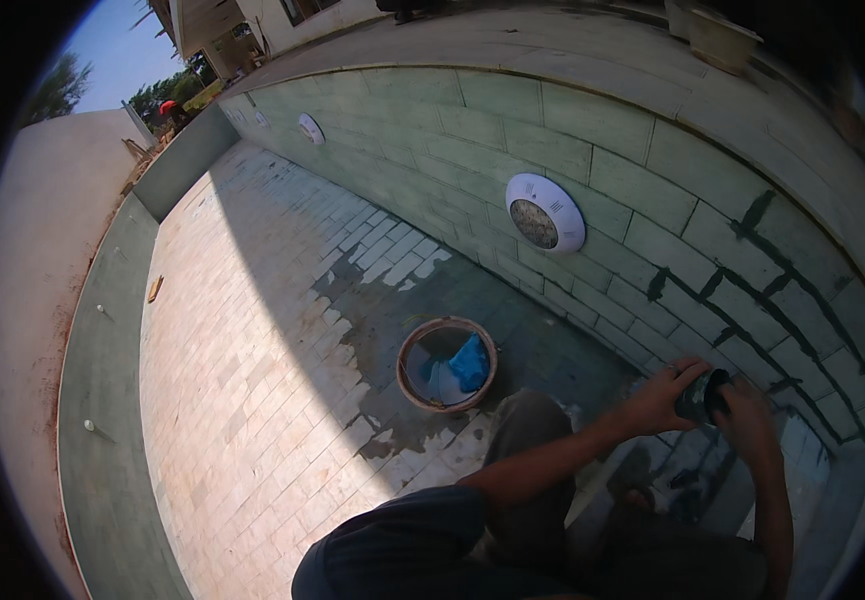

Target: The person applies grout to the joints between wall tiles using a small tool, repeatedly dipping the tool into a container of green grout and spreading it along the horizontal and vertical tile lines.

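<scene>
Low beside the green tiled wall (593, 140), my left hand (669, 398) grips a small dark container (701, 400) smeared with dark paste, its fingers wrapped over the near side. My right hand (745, 420) is at that container's right, fingers curled at or inside its rim; what they hold, if anything, is hidden. Above both hands, thick dark lines of paste (793, 300) follow several tile joints. To the left, a round bucket (405, 350) holds murky liquid and a bright blue cloth or bag (470, 362).
My bent legs (523, 450) are on the wet, partly shaded tiled floor (233, 420) of a pool. White round fixtures (545, 210) sit in the wall. A low green wall (98, 380) runs along the left. A person in red headgear (170, 112) is at the far end.
</scene>
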A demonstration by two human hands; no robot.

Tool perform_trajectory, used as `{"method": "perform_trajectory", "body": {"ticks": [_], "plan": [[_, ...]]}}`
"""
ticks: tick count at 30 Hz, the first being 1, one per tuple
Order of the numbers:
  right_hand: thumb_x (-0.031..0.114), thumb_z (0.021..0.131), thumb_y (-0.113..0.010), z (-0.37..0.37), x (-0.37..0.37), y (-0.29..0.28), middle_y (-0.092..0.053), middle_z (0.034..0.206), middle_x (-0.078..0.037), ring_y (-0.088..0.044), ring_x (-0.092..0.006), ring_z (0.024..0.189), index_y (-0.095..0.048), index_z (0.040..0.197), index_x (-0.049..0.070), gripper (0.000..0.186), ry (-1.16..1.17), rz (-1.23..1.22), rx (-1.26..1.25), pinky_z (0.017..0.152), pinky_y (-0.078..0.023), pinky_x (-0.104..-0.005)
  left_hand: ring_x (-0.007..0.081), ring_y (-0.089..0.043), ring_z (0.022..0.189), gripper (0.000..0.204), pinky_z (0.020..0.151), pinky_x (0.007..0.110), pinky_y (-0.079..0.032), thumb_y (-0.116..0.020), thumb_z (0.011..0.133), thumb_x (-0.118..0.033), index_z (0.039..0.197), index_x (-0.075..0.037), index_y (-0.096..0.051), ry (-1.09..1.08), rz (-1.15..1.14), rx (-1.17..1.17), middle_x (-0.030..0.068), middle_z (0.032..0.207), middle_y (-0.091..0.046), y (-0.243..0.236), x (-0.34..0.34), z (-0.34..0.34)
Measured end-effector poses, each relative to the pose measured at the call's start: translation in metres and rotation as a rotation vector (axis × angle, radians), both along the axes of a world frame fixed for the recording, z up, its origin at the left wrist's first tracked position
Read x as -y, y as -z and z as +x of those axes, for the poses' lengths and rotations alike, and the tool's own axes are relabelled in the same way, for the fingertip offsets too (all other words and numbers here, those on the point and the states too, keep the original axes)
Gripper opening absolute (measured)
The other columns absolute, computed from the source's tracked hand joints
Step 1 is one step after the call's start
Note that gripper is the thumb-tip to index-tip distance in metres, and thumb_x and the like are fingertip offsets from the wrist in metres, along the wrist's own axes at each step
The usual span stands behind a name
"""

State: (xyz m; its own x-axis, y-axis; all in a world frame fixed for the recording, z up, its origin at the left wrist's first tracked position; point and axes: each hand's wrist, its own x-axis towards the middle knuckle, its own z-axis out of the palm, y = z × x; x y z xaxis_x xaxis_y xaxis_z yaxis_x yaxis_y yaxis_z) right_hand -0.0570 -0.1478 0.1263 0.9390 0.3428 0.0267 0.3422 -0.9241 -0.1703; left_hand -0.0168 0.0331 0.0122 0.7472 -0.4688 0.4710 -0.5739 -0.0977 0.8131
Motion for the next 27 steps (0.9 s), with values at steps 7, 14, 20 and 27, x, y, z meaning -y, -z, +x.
{"method": "perform_trajectory", "body": {"ticks": [7, 14, 20, 27], "plan": [[0.001, 0.071, -0.074, -0.008, 0.008, -0.002, -0.061, 0.097, -0.017, -0.062, -0.0358, 0.094, -0.065, 0.102, 0.000, 0.032, 0.214, 0.030, -0.016, 0.083, -0.049, -0.0433, 0.0406, -0.041, 0.131, 0.097, 0.110, 0.044, -0.036, -0.085, 0.062, -0.018, 0.145, -0.009, -0.036, 0.056, 0.008, 0.011, 0.0179, 0.144, -0.037, 0.009, 0.005, -0.007], [0.005, 0.071, -0.075, -0.004, 0.015, 0.011, -0.061, 0.099, -0.018, -0.064, -0.0382, 0.091, -0.065, 0.104, 0.004, 0.034, 0.130, -0.002, 0.013, 0.080, -0.051, -0.0452, 0.0400, -0.040, 0.132, 0.097, 0.110, 0.044, -0.036, -0.085, 0.061, -0.017, 0.145, -0.009, -0.036, 0.096, -0.014, -0.033, 0.0172, 0.145, -0.036, 0.005, 0.004, -0.004], [0.004, 0.070, -0.075, -0.007, 0.008, 0.007, -0.062, 0.096, -0.019, -0.063, -0.0387, 0.090, -0.066, 0.101, 0.003, 0.032, 0.109, 0.061, -0.037, 0.079, -0.050, -0.0459, 0.0396, -0.039, 0.133, 0.096, 0.110, 0.044, -0.036, -0.086, 0.063, -0.019, 0.145, -0.010, -0.037, 0.088, 0.052, -0.045, 0.0170, 0.146, -0.036, 0.002, -0.001, -0.007], [0.005, 0.071, -0.076, -0.009, 0.011, 0.007, -0.062, 0.095, -0.019, -0.063, -0.0391, 0.090, -0.067, 0.100, 0.003, 0.031, 0.103, 0.085, -0.071, 0.079, -0.049, -0.0467, 0.0394, -0.040, 0.132, 0.095, 0.110, 0.044, -0.036, -0.086, 0.064, -0.021, 0.145, -0.010, -0.037, 0.093, 0.059, -0.025, 0.0168, 0.146, -0.037, 0.002, 0.000, -0.007]]}}
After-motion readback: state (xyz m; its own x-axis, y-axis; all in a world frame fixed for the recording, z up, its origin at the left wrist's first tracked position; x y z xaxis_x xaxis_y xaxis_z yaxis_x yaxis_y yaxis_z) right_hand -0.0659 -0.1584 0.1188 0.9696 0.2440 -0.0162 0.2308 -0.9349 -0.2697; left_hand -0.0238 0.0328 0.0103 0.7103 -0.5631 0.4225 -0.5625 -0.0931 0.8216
